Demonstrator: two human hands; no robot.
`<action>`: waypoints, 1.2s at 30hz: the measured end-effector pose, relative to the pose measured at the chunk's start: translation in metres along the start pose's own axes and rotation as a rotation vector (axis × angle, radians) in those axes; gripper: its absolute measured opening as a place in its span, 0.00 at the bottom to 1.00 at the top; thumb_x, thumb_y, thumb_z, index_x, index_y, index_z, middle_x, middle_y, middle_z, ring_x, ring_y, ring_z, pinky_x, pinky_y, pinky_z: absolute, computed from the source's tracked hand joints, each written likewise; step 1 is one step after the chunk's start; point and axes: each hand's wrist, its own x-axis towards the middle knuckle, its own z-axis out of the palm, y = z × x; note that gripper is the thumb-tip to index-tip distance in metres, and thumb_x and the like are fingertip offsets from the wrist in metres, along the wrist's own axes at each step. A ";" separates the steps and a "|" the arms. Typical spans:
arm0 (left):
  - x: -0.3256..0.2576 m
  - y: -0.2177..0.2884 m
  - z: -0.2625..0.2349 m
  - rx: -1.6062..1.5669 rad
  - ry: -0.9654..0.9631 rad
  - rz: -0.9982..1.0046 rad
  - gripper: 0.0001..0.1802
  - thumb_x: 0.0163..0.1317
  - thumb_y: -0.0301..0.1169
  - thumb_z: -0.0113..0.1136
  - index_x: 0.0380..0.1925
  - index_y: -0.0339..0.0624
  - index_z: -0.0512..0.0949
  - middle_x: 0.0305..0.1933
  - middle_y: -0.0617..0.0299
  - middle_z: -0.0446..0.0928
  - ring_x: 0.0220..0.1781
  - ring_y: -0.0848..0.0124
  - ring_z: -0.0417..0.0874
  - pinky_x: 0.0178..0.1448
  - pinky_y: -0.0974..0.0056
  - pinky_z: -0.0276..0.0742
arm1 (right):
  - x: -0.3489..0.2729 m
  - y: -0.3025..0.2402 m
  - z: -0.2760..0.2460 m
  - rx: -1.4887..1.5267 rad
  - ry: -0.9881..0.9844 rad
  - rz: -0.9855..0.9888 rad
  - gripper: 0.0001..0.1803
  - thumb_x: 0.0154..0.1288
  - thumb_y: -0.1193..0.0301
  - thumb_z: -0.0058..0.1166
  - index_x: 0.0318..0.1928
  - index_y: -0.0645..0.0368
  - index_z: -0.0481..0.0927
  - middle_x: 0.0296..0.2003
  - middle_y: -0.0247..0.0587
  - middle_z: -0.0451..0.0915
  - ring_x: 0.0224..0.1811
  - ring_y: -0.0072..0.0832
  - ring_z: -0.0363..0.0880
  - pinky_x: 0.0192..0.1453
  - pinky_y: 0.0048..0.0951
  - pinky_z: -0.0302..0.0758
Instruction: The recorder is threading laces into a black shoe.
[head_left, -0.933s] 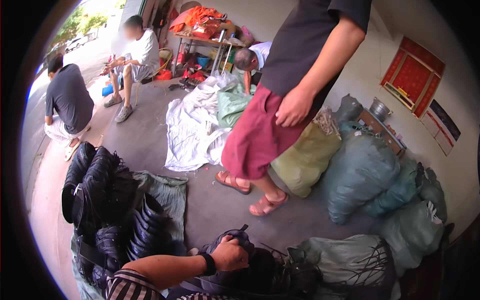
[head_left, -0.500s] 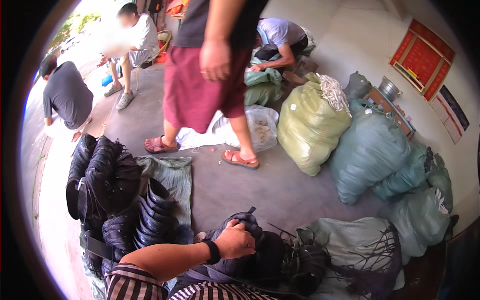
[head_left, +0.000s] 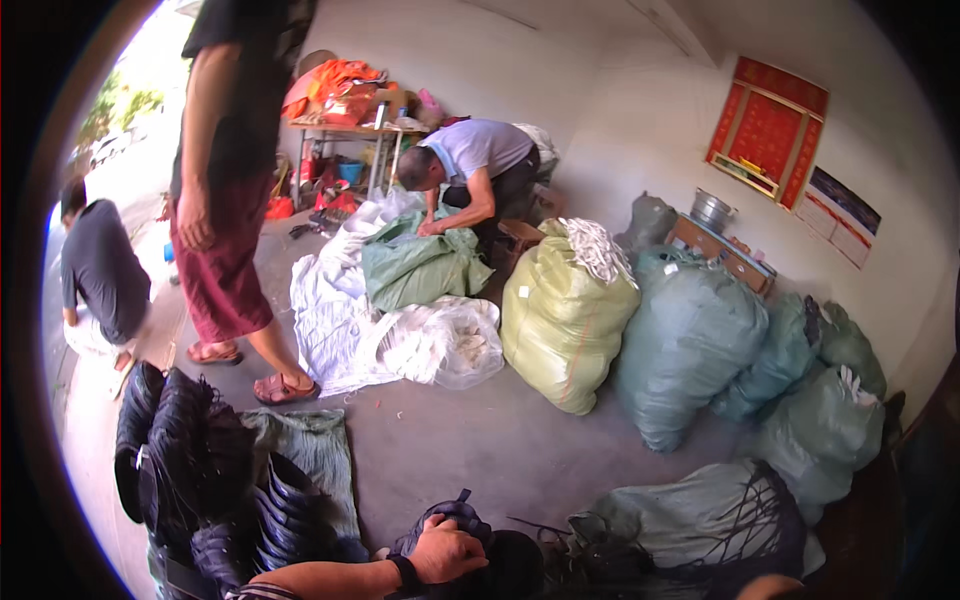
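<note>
My left hand (head_left: 448, 552), a dark band on its wrist, reaches in from the lower left with the knuckles up and the fingers curled down. It is closed at a dark strapped fabric bundle (head_left: 462, 512); what the fingers hold is hidden. To its left, nested shiny black curved pieces (head_left: 283, 510) stand in a stack, beside taller stacks of black curved pieces (head_left: 165, 435). Only a patch of skin, apparently my right hand (head_left: 770, 588), shows at the bottom edge; its fingers are out of sight.
A grey-green woven sheet (head_left: 660, 515) with dark cords lies right of my hand. Beyond stand a yellow-green sack (head_left: 565, 320) and several teal sacks (head_left: 690, 345). One person (head_left: 475, 175) bends over a green sack, another (head_left: 225, 200) walks at left, and a third (head_left: 100, 265) squats.
The view has tilted up and turned right. The walking person has moved left, uncovering the white sheets and the table. A patch of skin has appeared at the bottom right. My left hand stays at the bundle.
</note>
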 end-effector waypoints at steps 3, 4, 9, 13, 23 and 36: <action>-0.001 0.002 0.003 0.015 0.024 0.023 0.09 0.55 0.48 0.61 0.29 0.61 0.83 0.29 0.75 0.80 0.41 0.68 0.73 0.63 0.50 0.54 | -0.012 0.062 -0.011 -0.059 -0.156 -0.153 0.08 0.64 0.73 0.50 0.34 0.66 0.80 0.29 0.43 0.78 0.20 0.28 0.72 0.20 0.30 0.61; 0.002 0.001 0.005 0.011 0.020 0.025 0.09 0.55 0.48 0.61 0.29 0.61 0.83 0.29 0.75 0.80 0.41 0.68 0.73 0.63 0.51 0.54 | -0.011 0.079 -0.018 0.062 -0.002 -0.323 0.08 0.63 0.74 0.52 0.34 0.67 0.80 0.29 0.45 0.79 0.19 0.28 0.72 0.19 0.29 0.61; 0.004 0.005 0.006 0.017 0.056 0.048 0.09 0.54 0.47 0.62 0.28 0.60 0.82 0.28 0.73 0.79 0.38 0.68 0.75 0.59 0.55 0.59 | 0.014 0.157 -0.001 0.670 0.013 -0.427 0.13 0.61 0.69 0.60 0.41 0.68 0.81 0.27 0.46 0.81 0.20 0.29 0.75 0.21 0.26 0.68; 0.005 0.007 0.002 -0.052 0.067 0.064 0.08 0.52 0.44 0.64 0.28 0.58 0.83 0.29 0.73 0.80 0.40 0.68 0.76 0.59 0.55 0.61 | 0.083 0.159 0.046 0.439 0.089 -0.451 0.13 0.62 0.69 0.58 0.45 0.62 0.79 0.39 0.48 0.77 0.47 0.40 0.74 0.51 0.37 0.68; 0.012 0.008 -0.008 0.011 -0.014 0.018 0.07 0.50 0.42 0.66 0.28 0.56 0.84 0.30 0.73 0.81 0.41 0.68 0.75 0.61 0.55 0.59 | 0.079 0.148 0.046 0.275 0.342 -0.426 0.06 0.58 0.72 0.57 0.37 0.57 0.79 0.32 0.39 0.79 0.32 0.30 0.75 0.35 0.30 0.69; 0.010 0.008 0.001 0.011 -0.021 0.058 0.09 0.57 0.44 0.59 0.29 0.56 0.82 0.34 0.73 0.79 0.46 0.66 0.73 0.64 0.47 0.54 | -0.008 0.060 0.009 -0.736 0.301 -0.178 0.06 0.57 0.72 0.52 0.33 0.60 0.78 0.22 0.36 0.73 0.18 0.24 0.67 0.22 0.25 0.63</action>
